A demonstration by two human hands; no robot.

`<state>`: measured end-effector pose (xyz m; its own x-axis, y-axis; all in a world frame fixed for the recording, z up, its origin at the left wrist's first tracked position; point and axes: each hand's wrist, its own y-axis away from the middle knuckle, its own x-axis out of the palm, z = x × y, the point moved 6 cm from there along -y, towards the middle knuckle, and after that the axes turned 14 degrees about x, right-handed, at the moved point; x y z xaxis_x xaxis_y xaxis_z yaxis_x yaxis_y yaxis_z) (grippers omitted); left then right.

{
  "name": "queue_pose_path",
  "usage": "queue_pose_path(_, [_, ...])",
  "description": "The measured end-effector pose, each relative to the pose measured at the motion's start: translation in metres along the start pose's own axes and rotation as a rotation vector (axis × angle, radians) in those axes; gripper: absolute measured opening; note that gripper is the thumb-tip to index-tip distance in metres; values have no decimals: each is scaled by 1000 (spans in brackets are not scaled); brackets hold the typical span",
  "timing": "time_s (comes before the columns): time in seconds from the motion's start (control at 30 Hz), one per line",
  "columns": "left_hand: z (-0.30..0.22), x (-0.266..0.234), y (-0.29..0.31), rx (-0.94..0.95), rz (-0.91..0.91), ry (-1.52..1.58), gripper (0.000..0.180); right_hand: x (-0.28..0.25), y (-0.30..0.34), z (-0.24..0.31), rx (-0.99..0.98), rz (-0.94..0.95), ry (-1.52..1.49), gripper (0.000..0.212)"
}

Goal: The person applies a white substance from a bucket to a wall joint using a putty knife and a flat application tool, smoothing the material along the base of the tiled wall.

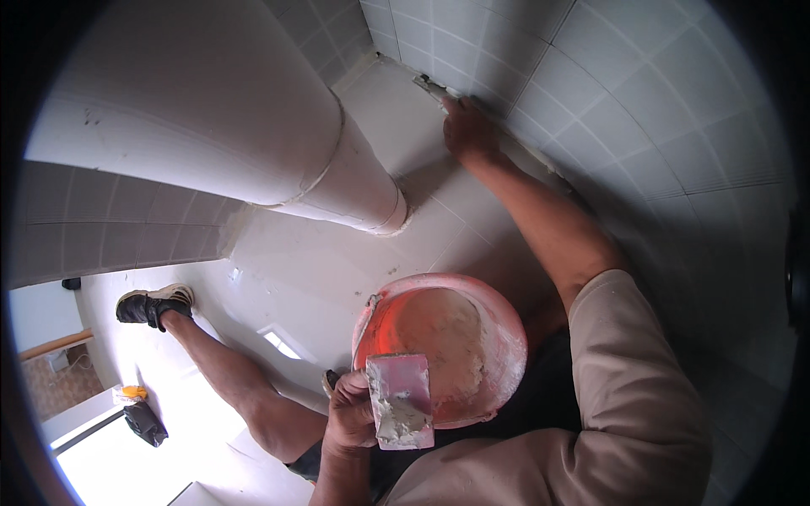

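My right hand point(469, 128) reaches far forward and grips a small putty knife point(432, 85), its blade pressed into the joint where the floor tiles meet the tiled wall. My left hand point(352, 413) holds a flat rectangular trowel point(402, 400) smeared with grey-white paste, just over the near rim of a red bucket point(498, 333). The bucket is coated inside with pale paste and rests between my legs.
A large white pipe point(253, 126) slants down into the floor at centre left. White tiled walls point(641, 110) rise on the right and far side. My left leg with a black shoe point(152, 305) stretches to the left. A dark bag point(145, 422) lies at lower left.
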<state>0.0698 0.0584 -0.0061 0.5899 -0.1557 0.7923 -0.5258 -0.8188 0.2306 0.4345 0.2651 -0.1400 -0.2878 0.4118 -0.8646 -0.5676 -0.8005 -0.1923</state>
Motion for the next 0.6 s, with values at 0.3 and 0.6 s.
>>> queue_pose_path(0.3, [5,-11,-12,-25,44,-6,45,9,-21,-13,67,-95,-51,30])
queue_pose_path(0.6, [-7,-8,-8,-17,20,61,44,-18,10,-6,-6,-159,-141,35])
